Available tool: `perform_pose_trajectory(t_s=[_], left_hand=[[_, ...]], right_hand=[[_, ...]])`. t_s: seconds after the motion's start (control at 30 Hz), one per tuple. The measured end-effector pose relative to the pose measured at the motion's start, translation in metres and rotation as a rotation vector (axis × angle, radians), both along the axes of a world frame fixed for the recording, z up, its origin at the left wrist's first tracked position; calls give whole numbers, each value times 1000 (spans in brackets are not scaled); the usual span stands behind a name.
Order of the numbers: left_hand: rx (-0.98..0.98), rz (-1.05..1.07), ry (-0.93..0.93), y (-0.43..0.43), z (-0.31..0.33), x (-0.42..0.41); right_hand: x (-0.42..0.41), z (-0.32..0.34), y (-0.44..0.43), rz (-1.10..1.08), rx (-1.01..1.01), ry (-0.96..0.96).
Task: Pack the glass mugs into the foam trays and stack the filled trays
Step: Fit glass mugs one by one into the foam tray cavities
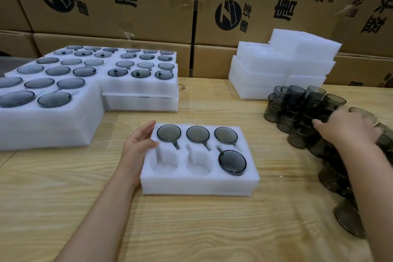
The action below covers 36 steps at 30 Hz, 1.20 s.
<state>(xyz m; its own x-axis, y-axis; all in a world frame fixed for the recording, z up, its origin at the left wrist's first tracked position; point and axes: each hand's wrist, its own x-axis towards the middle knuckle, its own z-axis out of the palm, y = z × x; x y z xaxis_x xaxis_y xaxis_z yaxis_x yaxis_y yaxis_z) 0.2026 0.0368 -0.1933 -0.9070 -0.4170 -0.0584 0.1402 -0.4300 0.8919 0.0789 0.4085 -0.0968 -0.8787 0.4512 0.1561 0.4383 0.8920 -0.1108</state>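
Note:
A white foam tray (200, 185) lies on the wooden table in front of me. Its back row holds three smoky glass mugs (197, 133), and a fourth mug (232, 162) sits tilted in the front right pocket. The two other front pockets (164, 168) hold nothing. My left hand (139, 144) rests against the tray's left edge, thumb on its top. My right hand (348, 127) reaches over the pile of loose grey mugs (297, 110) at the right; it is blurred, and whether it grips a mug I cannot tell.
Stacks of filled foam trays (138, 89) stand at the back left. A pile of empty foam trays (280, 66) sits at the back right. Printed cardboard boxes (110, 0) wall off the far side of the table (63, 198).

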Motion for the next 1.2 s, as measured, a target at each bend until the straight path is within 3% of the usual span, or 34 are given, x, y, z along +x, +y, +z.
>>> perform_pose_trajectory(t_s=[0.13,0.5,0.67,1.07,1.2], left_hand=[[20,-2,-8,0,1,-1],[53,-3,-7,1,3,0],[49,2,-10,1,2,0],[71,8,1,1,2,0],[67,7,-1,1,2,0]], right_hand=[[-17,-9,23,-21,-30,-112],[-36,-16,39,87,27,-133],[-40,-22,45,4,49,-75],[-44,-18,60,50,6,-300],[-46,-13,66,40,-16,-271]])
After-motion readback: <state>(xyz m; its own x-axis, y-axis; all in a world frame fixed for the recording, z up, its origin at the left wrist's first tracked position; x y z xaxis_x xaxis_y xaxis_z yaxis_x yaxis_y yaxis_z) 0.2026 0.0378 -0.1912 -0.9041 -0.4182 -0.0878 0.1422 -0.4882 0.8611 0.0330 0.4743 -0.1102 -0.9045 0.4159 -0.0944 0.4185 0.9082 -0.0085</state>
